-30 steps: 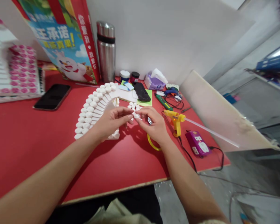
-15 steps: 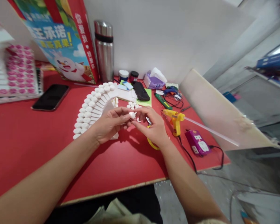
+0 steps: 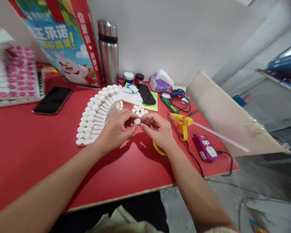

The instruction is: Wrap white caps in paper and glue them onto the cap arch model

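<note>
Between the fingertips of both hands is a small round white piece point(image 3: 137, 121), its finer shape too small to make out. My left hand point(image 3: 117, 127) pinches it from the left with thumb and forefinger. My right hand point(image 3: 160, 129) meets it from the right, thumb and fingers closed at its edge. Just behind the hands lies a cluster of similar white pieces point(image 3: 138, 110). To the left stands a white fan-shaped piece point(image 3: 97, 121) with rows of white rounds along its curved edge, partly hidden by my left hand. A yellow ring-like handle point(image 3: 157, 148) shows under my right hand.
On the red table point(image 3: 126, 174), a yellow glue gun point(image 3: 183, 126) and purple power socket point(image 3: 206, 149) sit right, with trailing cords. A green-handled tool point(image 3: 169, 105), tissue pack point(image 3: 161, 82) and steel flask point(image 3: 108, 53) stand behind. A phone point(image 3: 52, 101) lies left.
My left hand has turned over, its back now more toward me, and its fingers have shifted around the white piece. The right fingers have drawn closer together, uncovering more of the cluster behind.
</note>
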A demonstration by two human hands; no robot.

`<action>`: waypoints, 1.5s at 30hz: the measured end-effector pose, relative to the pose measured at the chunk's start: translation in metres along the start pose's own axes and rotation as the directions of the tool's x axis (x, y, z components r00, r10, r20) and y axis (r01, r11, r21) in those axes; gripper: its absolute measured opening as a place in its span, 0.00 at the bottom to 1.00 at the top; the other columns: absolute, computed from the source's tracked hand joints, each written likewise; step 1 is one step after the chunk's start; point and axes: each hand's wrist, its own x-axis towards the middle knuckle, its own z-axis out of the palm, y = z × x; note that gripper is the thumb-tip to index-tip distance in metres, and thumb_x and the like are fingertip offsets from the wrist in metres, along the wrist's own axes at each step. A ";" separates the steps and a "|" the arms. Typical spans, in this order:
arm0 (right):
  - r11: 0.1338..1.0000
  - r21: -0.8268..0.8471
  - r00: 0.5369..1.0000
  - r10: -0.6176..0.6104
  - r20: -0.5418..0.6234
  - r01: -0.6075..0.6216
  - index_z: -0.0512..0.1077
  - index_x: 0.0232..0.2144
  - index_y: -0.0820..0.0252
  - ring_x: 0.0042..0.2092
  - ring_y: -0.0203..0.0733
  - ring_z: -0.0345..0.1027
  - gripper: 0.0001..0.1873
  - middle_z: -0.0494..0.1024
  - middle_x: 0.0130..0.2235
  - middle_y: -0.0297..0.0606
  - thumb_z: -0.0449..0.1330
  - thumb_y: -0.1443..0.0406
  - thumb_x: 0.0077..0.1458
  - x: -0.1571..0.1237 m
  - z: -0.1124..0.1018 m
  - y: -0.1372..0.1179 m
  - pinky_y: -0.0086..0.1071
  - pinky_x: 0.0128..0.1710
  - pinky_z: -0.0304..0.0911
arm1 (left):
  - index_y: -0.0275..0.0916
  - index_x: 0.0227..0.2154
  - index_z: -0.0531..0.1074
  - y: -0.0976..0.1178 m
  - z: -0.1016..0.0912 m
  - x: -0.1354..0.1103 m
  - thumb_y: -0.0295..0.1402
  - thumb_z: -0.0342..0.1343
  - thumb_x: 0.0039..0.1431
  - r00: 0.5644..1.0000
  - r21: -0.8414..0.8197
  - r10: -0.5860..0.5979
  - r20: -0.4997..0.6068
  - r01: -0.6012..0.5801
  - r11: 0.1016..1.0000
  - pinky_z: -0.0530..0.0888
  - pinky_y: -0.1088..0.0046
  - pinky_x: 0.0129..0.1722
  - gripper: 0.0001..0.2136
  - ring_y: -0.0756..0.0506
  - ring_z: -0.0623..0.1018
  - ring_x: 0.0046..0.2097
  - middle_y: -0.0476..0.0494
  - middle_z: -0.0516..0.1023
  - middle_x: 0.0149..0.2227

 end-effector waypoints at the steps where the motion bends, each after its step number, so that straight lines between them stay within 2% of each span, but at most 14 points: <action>1: 1.000 0.017 1.000 0.022 -0.004 -0.022 0.76 0.39 0.59 0.31 0.33 0.67 0.04 0.75 0.31 0.32 0.65 0.66 0.61 0.000 0.000 0.001 0.30 0.34 0.65 | 0.36 0.41 0.77 0.000 0.000 0.000 0.29 0.59 0.64 1.000 0.002 0.015 -0.007 -0.015 1.000 0.71 0.71 0.35 0.05 0.49 0.73 0.33 0.46 0.75 0.33; 10: 0.977 0.169 0.992 0.121 0.042 -0.126 0.76 0.38 0.58 0.31 0.35 0.74 0.06 0.79 0.33 0.34 0.67 0.63 0.60 0.000 -0.002 0.005 0.32 0.34 0.68 | 0.38 0.36 0.78 -0.001 -0.002 -0.002 0.35 0.65 0.62 0.998 -0.032 0.029 -0.054 -0.031 0.999 0.69 0.71 0.33 0.06 0.49 0.73 0.30 0.48 0.76 0.30; 14: 0.983 0.145 0.993 0.107 0.041 -0.112 0.77 0.37 0.58 0.30 0.35 0.72 0.05 0.79 0.31 0.32 0.67 0.63 0.60 0.000 -0.002 0.002 0.32 0.33 0.67 | 0.38 0.32 0.77 0.003 0.001 0.000 0.35 0.71 0.53 0.973 -0.280 -0.218 -0.070 0.190 0.941 0.69 0.71 0.33 0.10 0.50 0.72 0.30 0.49 0.76 0.29; 17: 0.988 0.118 0.995 0.099 0.014 -0.099 0.77 0.38 0.58 0.30 0.34 0.71 0.06 0.80 0.33 0.34 0.68 0.63 0.59 0.001 -0.001 0.001 0.32 0.34 0.66 | 0.38 0.31 0.75 0.004 0.001 0.004 0.35 0.72 0.50 0.854 -0.689 -0.518 0.049 0.405 0.601 0.70 0.74 0.31 0.12 0.51 0.73 0.29 0.49 0.76 0.29; 20: 0.985 0.135 0.994 0.107 -0.001 -0.106 0.76 0.40 0.58 0.31 0.35 0.71 0.08 0.81 0.34 0.34 0.68 0.62 0.59 0.002 -0.001 0.003 0.32 0.35 0.67 | 0.37 0.32 0.74 0.003 -0.002 0.007 0.32 0.72 0.48 0.761 -0.851 -0.602 0.242 0.465 0.245 0.71 0.77 0.29 0.12 0.52 0.74 0.29 0.48 0.77 0.29; 23: 0.993 0.075 0.996 0.090 -0.006 -0.089 0.76 0.40 0.58 0.31 0.35 0.71 0.08 0.81 0.33 0.34 0.67 0.62 0.60 0.002 -0.002 0.007 0.32 0.34 0.67 | 0.37 0.32 0.75 0.000 -0.007 0.009 0.28 0.71 0.48 0.735 -0.876 -0.608 0.300 0.464 0.130 0.73 0.80 0.30 0.10 0.53 0.75 0.30 0.47 0.79 0.31; 26: 0.995 -0.093 0.999 0.021 0.034 -0.018 0.76 0.41 0.58 0.31 0.35 0.70 0.07 0.81 0.34 0.35 0.66 0.62 0.61 0.000 -0.001 0.009 0.32 0.36 0.67 | 0.37 0.33 0.78 0.000 -0.017 0.011 0.27 0.70 0.50 0.758 -0.884 -0.615 0.220 0.421 0.203 0.75 0.79 0.31 0.08 0.53 0.76 0.31 0.46 0.80 0.33; 29: 0.979 -0.202 0.989 0.011 0.146 0.019 0.75 0.45 0.58 0.33 0.36 0.71 0.11 0.82 0.41 0.37 0.66 0.60 0.62 -0.004 0.005 0.004 0.33 0.38 0.68 | 0.37 0.37 0.82 0.003 -0.038 0.015 0.29 0.70 0.54 0.806 -0.867 -0.591 -0.031 0.272 0.417 0.77 0.78 0.34 0.08 0.53 0.76 0.32 0.46 0.82 0.35; 31: 0.963 -0.268 0.969 0.043 0.245 0.025 0.73 0.50 0.58 0.38 0.39 0.74 0.19 0.81 0.46 0.41 0.68 0.56 0.60 -0.005 0.013 -0.004 0.35 0.41 0.69 | 0.37 0.34 0.82 0.001 -0.058 0.020 0.31 0.71 0.54 0.804 -0.812 -0.548 -0.230 0.152 0.564 0.77 0.76 0.35 0.06 0.53 0.76 0.31 0.48 0.81 0.32; 35: 0.866 -0.489 0.905 0.121 0.409 0.105 0.69 0.55 0.61 0.52 0.54 0.72 0.34 0.77 0.53 0.51 0.69 0.46 0.56 -0.007 0.031 -0.021 0.45 0.52 0.68 | 0.36 0.32 0.77 -0.030 -0.100 0.035 0.30 0.64 0.64 0.772 -0.632 -0.472 -0.426 0.119 0.766 0.77 0.72 0.39 0.05 0.51 0.79 0.32 0.50 0.82 0.30; 37: 0.820 -0.554 0.890 0.139 0.435 0.143 0.69 0.54 0.62 0.55 0.58 0.70 0.36 0.76 0.53 0.53 0.68 0.43 0.55 -0.007 0.039 -0.025 0.48 0.55 0.66 | 0.35 0.33 0.75 -0.057 -0.114 0.045 0.27 0.59 0.68 0.760 -0.506 -0.469 -0.449 0.216 0.835 0.76 0.70 0.41 0.06 0.50 0.80 0.34 0.50 0.83 0.31; 40: 0.781 -0.603 0.891 0.149 0.429 0.160 0.68 0.56 0.65 0.55 0.59 0.69 0.37 0.75 0.54 0.55 0.66 0.44 0.57 -0.008 0.047 -0.024 0.49 0.55 0.66 | 0.34 0.32 0.72 -0.097 -0.122 0.057 0.20 0.53 0.69 0.707 -0.432 -0.625 -0.331 0.476 0.766 0.74 0.70 0.45 0.09 0.52 0.80 0.34 0.52 0.83 0.29; 42: 0.759 -0.627 0.892 0.148 0.427 0.174 0.66 0.60 0.67 0.55 0.60 0.69 0.36 0.75 0.54 0.56 0.65 0.47 0.60 -0.008 0.050 -0.022 0.49 0.54 0.66 | 0.34 0.32 0.71 -0.116 -0.120 0.062 0.22 0.54 0.70 0.710 -0.360 -0.680 -0.183 0.596 0.718 0.72 0.72 0.46 0.08 0.52 0.80 0.37 0.52 0.83 0.29; 45: 0.746 -0.637 0.892 0.136 0.431 0.195 0.64 0.63 0.67 0.56 0.59 0.68 0.34 0.75 0.55 0.56 0.62 0.50 0.64 -0.007 0.051 -0.019 0.49 0.55 0.65 | 0.34 0.31 0.70 -0.131 -0.112 0.065 0.22 0.55 0.69 0.698 -0.319 -0.708 -0.108 0.650 0.689 0.71 0.74 0.41 0.09 0.52 0.79 0.34 0.53 0.82 0.26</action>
